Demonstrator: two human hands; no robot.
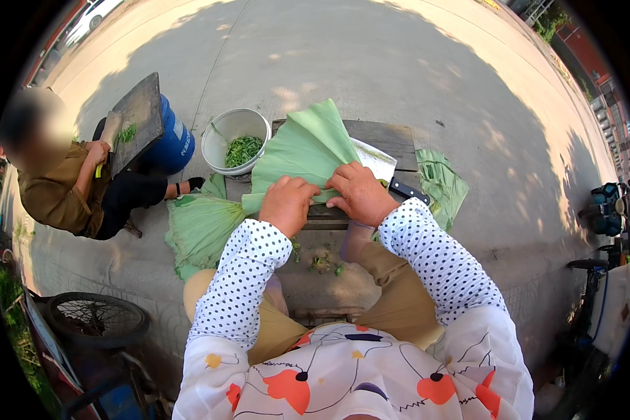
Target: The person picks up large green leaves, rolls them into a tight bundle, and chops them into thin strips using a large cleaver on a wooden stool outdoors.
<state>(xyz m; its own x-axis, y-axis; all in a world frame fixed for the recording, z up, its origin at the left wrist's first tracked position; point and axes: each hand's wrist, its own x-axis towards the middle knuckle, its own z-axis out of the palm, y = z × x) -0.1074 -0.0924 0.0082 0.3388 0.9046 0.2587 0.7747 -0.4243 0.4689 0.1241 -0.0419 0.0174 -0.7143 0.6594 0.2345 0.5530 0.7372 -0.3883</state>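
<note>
My left hand (pixel 290 205) and my right hand (pixel 361 190) grip the near edge of a large pale green cabbage-like leaf (pixel 307 142), with their fingertips close together. The leaf fans out away from me over a low wooden bench (pixel 380 131). Beside my right hand lies a cleaver, its broad blade (pixel 373 160) partly under the leaf and its black handle (pixel 409 190) pointing right. More large leaves droop off the bench, one bunch (pixel 205 220) at the left and another (pixel 441 184) at the right. Left of the bench, a white bucket (pixel 236 118) holds chopped greens (pixel 243 151).
At the left a person (pixel 63 189) sits by a board (pixel 142 110) with chopped greens, beside a blue barrel (pixel 176 142). Leaf scraps (pixel 323 261) lie on the ground between my legs. A spoked wheel (pixel 97 320) is at lower left; parked vehicles (pixel 604 210) stand at far right.
</note>
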